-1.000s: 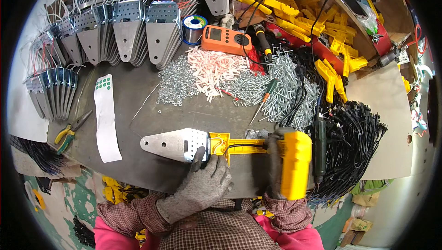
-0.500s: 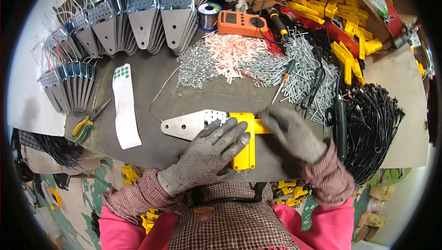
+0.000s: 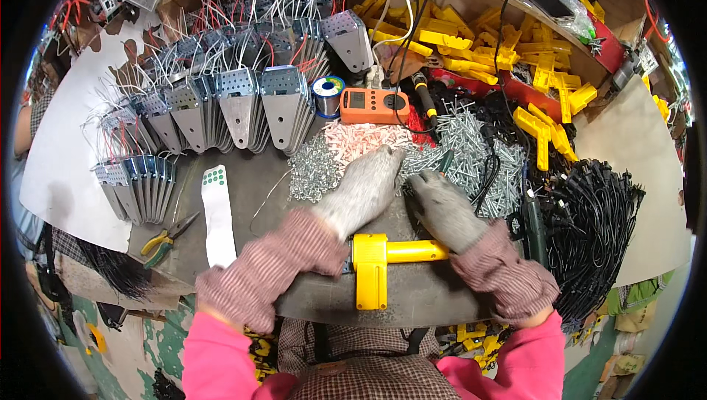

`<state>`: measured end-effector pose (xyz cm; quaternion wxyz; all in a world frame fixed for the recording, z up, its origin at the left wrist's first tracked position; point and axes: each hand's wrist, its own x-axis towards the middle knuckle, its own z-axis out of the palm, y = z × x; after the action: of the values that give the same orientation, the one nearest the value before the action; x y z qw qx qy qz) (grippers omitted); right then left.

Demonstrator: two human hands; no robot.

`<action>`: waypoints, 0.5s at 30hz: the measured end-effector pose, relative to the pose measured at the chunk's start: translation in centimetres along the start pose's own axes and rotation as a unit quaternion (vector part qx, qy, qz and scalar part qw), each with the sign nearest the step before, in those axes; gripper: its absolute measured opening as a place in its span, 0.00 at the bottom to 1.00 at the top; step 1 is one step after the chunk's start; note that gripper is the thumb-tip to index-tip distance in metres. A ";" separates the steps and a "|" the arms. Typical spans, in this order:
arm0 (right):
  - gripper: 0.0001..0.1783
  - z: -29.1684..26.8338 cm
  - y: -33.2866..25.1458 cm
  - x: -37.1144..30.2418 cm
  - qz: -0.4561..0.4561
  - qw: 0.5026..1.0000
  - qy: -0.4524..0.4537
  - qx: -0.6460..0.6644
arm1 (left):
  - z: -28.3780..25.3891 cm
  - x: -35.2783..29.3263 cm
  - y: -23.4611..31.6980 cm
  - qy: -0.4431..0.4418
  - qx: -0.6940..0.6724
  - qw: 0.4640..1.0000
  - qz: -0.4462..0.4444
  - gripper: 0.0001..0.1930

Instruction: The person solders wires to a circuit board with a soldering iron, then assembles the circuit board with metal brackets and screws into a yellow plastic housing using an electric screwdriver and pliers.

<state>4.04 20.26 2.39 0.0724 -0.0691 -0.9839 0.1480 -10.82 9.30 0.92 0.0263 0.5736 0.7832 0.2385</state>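
Note:
My left hand [image 3: 366, 190], in a grey glove, reaches to the border between a pile of pink sleeves [image 3: 352, 140] and loose screws [image 3: 471, 146]. Its fingers are pressed together, and what they pinch is hidden. Beside it my gloved right hand [image 3: 445, 211] is curled over a screwdriver [image 3: 447, 160]; only a bit of the green handle shows past the fingers. Nearer me on the table lies a yellow plastic housing [image 3: 371, 273] with a yellow tube pointing right. My left sleeve covers nearly all of the metal plate [image 3: 346, 264] joined to it.
Rows of metal plates with wires [image 3: 286, 109] stand at the back left. Pliers [image 3: 168, 241] and a white strip with green dots [image 3: 217, 212] lie left. Behind the piles are a solder spool [image 3: 328, 98] and orange meter [image 3: 374, 106]. Black cables [image 3: 589, 223] heap up at right.
Both hands have left the yellow housing and moved forward to the piles. The view has tilted, so the table sits lower in the picture. The metal plate is now mostly behind my left sleeve.

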 end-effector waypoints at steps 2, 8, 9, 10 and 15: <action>0.13 1.6 0.6 2.2 0.077 0.993 -0.013 -0.086 | 1.6 2.0 -0.6 0.012 -0.010 1.000 -0.011 0.14; 0.10 2.3 2.5 3.3 0.116 0.992 0.045 0.004 | 2.3 3.6 -1.7 -0.011 -0.100 0.994 -0.040 0.09; 0.10 2.3 3.0 3.2 0.101 0.993 0.055 0.019 | 2.1 3.6 -1.6 -0.006 -0.098 0.994 -0.042 0.09; 0.12 2.3 3.3 3.3 0.085 0.994 0.064 0.034 | 1.8 3.5 -1.6 -0.001 -0.095 0.994 -0.043 0.09; 0.11 -0.7 1.1 2.9 0.181 0.979 0.032 0.087 | -1.7 1.6 -1.5 0.037 -0.009 0.999 0.018 0.10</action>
<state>1.46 21.98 3.02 0.0817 -0.2447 -0.9356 0.2412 -13.24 9.84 2.16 -0.0015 0.5784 0.7709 0.2668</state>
